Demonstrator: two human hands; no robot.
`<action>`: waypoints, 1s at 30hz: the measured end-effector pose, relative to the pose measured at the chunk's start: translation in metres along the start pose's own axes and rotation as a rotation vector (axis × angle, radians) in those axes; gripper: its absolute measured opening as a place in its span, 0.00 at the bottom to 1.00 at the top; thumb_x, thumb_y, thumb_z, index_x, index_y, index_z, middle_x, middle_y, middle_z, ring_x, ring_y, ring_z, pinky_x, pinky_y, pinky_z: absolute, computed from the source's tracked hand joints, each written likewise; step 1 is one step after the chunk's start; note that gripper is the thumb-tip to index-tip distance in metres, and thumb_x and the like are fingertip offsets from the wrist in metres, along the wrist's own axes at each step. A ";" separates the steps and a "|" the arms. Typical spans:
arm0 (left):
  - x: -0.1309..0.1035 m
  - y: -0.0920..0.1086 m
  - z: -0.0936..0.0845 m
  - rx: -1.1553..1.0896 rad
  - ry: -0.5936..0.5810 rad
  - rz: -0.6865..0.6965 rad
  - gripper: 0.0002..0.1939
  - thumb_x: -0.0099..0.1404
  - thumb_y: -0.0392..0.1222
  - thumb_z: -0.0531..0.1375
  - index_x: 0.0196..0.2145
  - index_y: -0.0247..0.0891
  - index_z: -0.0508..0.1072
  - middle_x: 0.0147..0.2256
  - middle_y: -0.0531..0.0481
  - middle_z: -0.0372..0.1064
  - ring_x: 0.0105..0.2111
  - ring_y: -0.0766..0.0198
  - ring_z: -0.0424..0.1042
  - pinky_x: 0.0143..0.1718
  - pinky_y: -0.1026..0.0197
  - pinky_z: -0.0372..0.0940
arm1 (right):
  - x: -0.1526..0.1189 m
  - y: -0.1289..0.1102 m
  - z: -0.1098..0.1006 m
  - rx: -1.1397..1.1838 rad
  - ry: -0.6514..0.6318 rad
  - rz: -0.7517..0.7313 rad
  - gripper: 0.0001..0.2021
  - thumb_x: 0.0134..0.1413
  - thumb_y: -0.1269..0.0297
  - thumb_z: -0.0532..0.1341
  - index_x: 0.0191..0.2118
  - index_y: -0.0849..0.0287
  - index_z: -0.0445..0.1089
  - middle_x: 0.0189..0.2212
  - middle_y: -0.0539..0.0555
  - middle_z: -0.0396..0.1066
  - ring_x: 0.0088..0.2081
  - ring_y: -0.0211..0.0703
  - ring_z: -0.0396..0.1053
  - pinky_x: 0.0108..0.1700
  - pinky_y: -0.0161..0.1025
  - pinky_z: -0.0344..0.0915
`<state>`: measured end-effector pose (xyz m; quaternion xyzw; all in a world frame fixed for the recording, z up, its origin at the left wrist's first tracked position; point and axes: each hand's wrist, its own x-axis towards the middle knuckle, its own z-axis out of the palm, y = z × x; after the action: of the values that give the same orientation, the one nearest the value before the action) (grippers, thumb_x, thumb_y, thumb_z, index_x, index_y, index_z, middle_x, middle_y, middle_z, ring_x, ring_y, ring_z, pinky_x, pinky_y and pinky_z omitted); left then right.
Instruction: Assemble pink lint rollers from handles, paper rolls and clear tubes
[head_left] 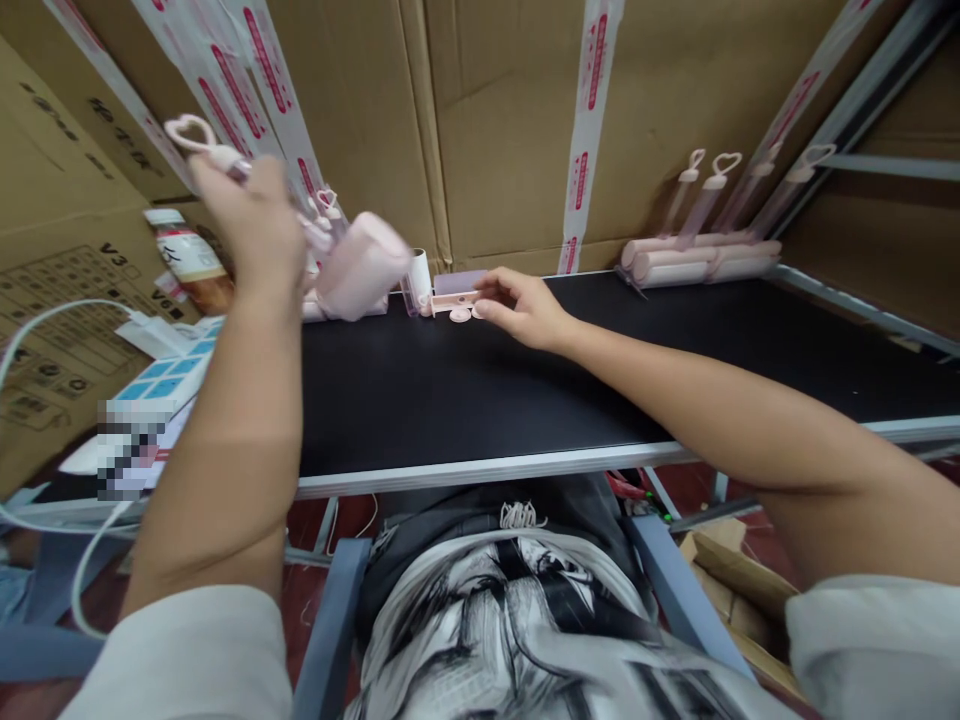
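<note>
My left hand [255, 215], raised at the left and blurred by motion, is closed around the handle of a pink roller. A pale heart-shaped loop [189, 132] tops the handle above my fist. The pink cylinder [366, 265] to the right of this hand looks like the roller's head, though blur hides how it joins the handle. At the table's back edge, my right hand [525, 308] has its thumb and fingers curled at the end of a long pink plastic piece [454, 299]. A small pink disc [460, 314] lies just in front of that piece.
Several similar pink rollers [705, 262] with upright heart-topped handles stand at the back right of the black table [480, 400]. A white roll [420, 275] is at the back. Left are a drink bottle [191, 262], a power strip [169, 375] and cables. Cardboard [510, 130] walls the back.
</note>
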<state>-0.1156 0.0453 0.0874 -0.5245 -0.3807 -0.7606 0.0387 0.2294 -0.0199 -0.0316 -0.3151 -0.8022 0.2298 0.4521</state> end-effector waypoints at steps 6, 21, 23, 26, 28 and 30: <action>-0.119 0.085 0.058 -0.342 -0.533 -0.194 0.25 0.72 0.68 0.63 0.42 0.45 0.62 0.29 0.57 0.66 0.29 0.66 0.71 0.30 0.60 0.66 | 0.001 -0.006 0.009 0.315 0.045 0.047 0.39 0.48 0.27 0.71 0.54 0.52 0.69 0.45 0.57 0.80 0.42 0.51 0.77 0.43 0.47 0.77; -0.088 0.032 0.048 -0.205 -0.334 -0.246 0.35 0.66 0.83 0.57 0.39 0.46 0.62 0.24 0.59 0.66 0.35 0.65 0.73 0.32 0.60 0.63 | 0.028 0.049 -0.078 -0.338 0.259 0.078 0.35 0.66 0.43 0.66 0.71 0.55 0.63 0.64 0.64 0.73 0.65 0.61 0.71 0.66 0.55 0.69; -0.090 0.029 0.049 -0.231 -0.278 -0.255 0.39 0.57 0.86 0.63 0.37 0.46 0.62 0.24 0.60 0.65 0.30 0.67 0.69 0.30 0.60 0.62 | 0.025 0.067 -0.093 -0.498 0.218 0.113 0.38 0.61 0.53 0.72 0.72 0.60 0.63 0.67 0.69 0.70 0.67 0.63 0.69 0.69 0.57 0.64; -0.100 0.034 0.050 -0.219 -0.321 -0.186 0.38 0.55 0.83 0.66 0.35 0.45 0.64 0.24 0.59 0.66 0.27 0.67 0.70 0.29 0.60 0.64 | 0.021 0.089 -0.103 -0.601 0.125 0.223 0.42 0.51 0.61 0.77 0.70 0.63 0.65 0.60 0.68 0.75 0.62 0.66 0.74 0.66 0.61 0.67; -0.107 0.041 0.049 -0.164 -0.368 -0.141 0.34 0.60 0.79 0.66 0.35 0.45 0.66 0.24 0.57 0.68 0.29 0.63 0.74 0.31 0.59 0.65 | 0.021 0.101 -0.101 -0.632 0.080 0.254 0.38 0.49 0.61 0.78 0.65 0.63 0.71 0.57 0.67 0.77 0.60 0.68 0.75 0.65 0.62 0.69; -0.111 0.046 0.048 -0.119 -0.392 -0.119 0.31 0.63 0.75 0.67 0.35 0.45 0.66 0.24 0.57 0.68 0.32 0.61 0.77 0.32 0.58 0.67 | 0.022 0.110 -0.096 -0.665 0.040 0.244 0.33 0.50 0.61 0.78 0.61 0.64 0.75 0.58 0.69 0.77 0.61 0.69 0.74 0.67 0.63 0.67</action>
<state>-0.0081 0.0043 0.0279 -0.6402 -0.3656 -0.6662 -0.1124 0.3373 0.0799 -0.0440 -0.5430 -0.7805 0.0020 0.3097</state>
